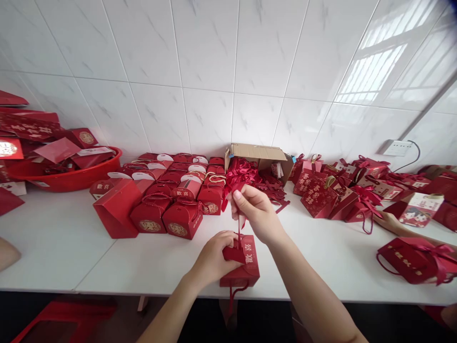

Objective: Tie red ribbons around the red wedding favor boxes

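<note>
A small red gift box [250,271] with pale lettering stands near the table's front edge. My left hand [210,257] is closed around the flap at its top. Above it, my right hand [259,214] pinches a thin red cord [239,232], which runs taut upward from the box top. Another length of red cord [238,291] hangs over the box's front side. Fingers of my left hand partly hide the flap. Just behind my right hand lies a heap of shiny red ribbon bows [243,171] in an opened cardboard box [257,151].
Rows of red gift boxes [182,224] stand left of centre, beside a taller red box [116,209]. A red basin [71,178] of cartons is further left. On the right are bow-tied boxes [317,193] and a co-worker's arm [392,223]. A tiled wall [207,52] backs the table.
</note>
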`<state>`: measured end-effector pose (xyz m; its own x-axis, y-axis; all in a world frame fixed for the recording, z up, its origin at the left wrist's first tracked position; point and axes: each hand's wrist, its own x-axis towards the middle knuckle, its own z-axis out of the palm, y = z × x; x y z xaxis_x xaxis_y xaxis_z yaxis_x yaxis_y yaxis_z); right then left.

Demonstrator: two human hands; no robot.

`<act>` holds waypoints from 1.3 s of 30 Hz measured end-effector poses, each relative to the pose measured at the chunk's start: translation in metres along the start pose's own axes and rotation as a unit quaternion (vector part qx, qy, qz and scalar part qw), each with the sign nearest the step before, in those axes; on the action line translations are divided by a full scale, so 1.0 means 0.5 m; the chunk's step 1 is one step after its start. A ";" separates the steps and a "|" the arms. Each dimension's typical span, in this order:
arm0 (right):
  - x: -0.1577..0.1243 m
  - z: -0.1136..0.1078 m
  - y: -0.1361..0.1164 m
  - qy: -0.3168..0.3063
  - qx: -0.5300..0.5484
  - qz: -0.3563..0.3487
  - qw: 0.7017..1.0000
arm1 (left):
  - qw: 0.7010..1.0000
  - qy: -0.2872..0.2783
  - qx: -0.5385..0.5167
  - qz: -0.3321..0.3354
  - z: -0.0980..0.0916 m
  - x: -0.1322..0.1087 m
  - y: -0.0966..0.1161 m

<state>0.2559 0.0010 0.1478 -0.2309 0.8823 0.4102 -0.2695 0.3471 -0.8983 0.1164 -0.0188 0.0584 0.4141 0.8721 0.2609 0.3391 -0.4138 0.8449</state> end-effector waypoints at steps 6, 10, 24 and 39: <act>0.052 0.058 0.056 -0.006 0.074 0.027 0.997 | 0.999 0.012 -0.019 -0.032 0.009 -0.005 -0.015; 0.066 0.083 0.087 -0.001 0.118 0.028 0.993 | 0.998 0.028 -0.031 -0.049 0.016 -0.006 -0.022; -0.146 -0.187 0.039 0.237 0.093 0.069 0.965 | 0.991 0.033 -0.118 -0.052 0.014 -0.007 -0.024; -0.237 -0.235 0.118 0.323 0.149 0.096 0.930 | 0.853 0.162 -0.471 -0.156 -0.074 -0.020 -0.088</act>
<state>0.3771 -0.0459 0.0275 0.2820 0.9592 -0.0202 -0.5498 0.1443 -0.8227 0.0659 0.0003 0.0359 0.1203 0.9909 -0.0598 -0.5022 0.1127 0.8574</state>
